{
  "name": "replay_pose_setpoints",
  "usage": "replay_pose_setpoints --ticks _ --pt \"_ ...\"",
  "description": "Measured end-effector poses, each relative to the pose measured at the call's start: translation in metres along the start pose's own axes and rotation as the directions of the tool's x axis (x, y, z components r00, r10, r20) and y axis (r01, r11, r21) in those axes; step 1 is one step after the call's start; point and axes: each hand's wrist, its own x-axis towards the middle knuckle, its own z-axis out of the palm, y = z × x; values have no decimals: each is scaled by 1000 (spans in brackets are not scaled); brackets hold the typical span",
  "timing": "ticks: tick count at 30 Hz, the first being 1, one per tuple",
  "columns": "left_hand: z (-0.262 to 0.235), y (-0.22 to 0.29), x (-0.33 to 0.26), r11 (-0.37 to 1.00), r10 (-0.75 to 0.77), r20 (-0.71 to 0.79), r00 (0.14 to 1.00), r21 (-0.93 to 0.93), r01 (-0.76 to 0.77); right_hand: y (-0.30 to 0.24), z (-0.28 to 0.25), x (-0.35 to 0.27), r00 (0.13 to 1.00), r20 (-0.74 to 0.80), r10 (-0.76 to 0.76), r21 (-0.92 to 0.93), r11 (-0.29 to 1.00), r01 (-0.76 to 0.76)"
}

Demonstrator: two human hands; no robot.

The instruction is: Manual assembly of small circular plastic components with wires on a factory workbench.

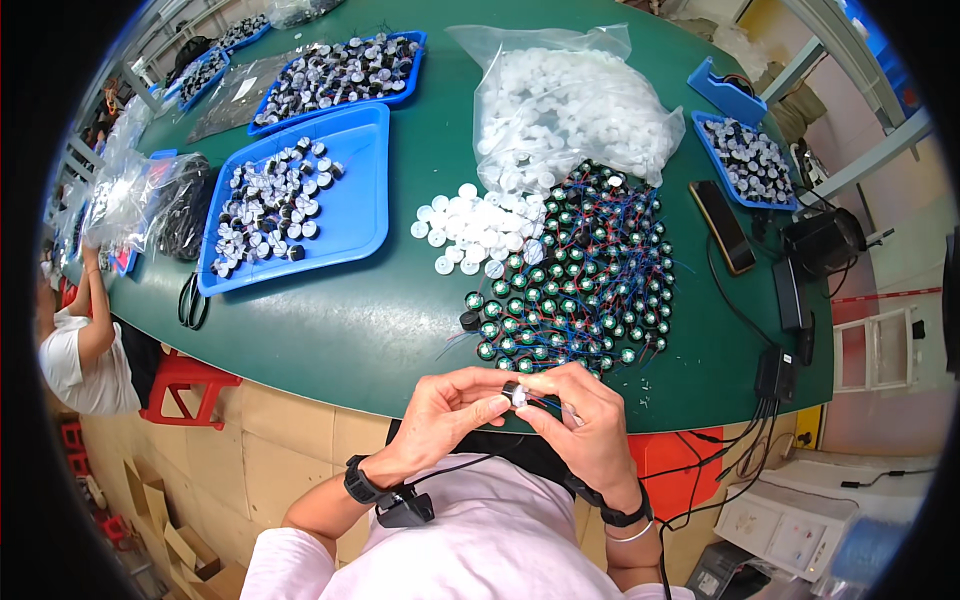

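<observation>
At the table's near edge, my left hand [445, 408] pinches a small round black component [514, 393] with a white cap side and thin wires. My right hand [588, 420] closes its thumb and fingers on the other side of the same component, so the fingertips of both hands nearly meet. Just beyond them lies a wide spread of similar black round components [560, 300] with green tops and red and blue wires. Loose white plastic caps [470, 228] are heaped beside it. Behind them, a clear plastic bag [570, 100] holds many more white caps.
Left on the green table [340, 335] sits a blue tray [365, 210] of capped components, with a fuller blue tray [408, 85] behind. A phone [722, 228], a smaller blue tray [790, 200] and cables [775, 375] are at right. Another person [90, 345] works far left near a red stool [190, 388].
</observation>
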Motion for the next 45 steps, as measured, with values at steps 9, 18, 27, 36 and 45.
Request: replay_pose_setpoints --ticks 9,18,27,36,45 --pt "1 -8 2 995 83 -30 996 -57 -85 -9 -6 -1 994 32 108 39 993 -110" --pt "6 -17 1 989 149 -74 986 8 -149 3 6 -7 995 -33 96 52 994 -94" --pt "0 -14 5 995 25 14 1000 -98 -23 -3 6 -8 996 38 86 -12 996 -85" --pt "-4 -16 7 987 -16 27 1000 -159 20 -8 9 -8 997 63 -47 -220 974 60" --pt "-9 -11 9 970 -88 47 995 -225 96 -5 3 -5 988 -22 151 72 986 -149"
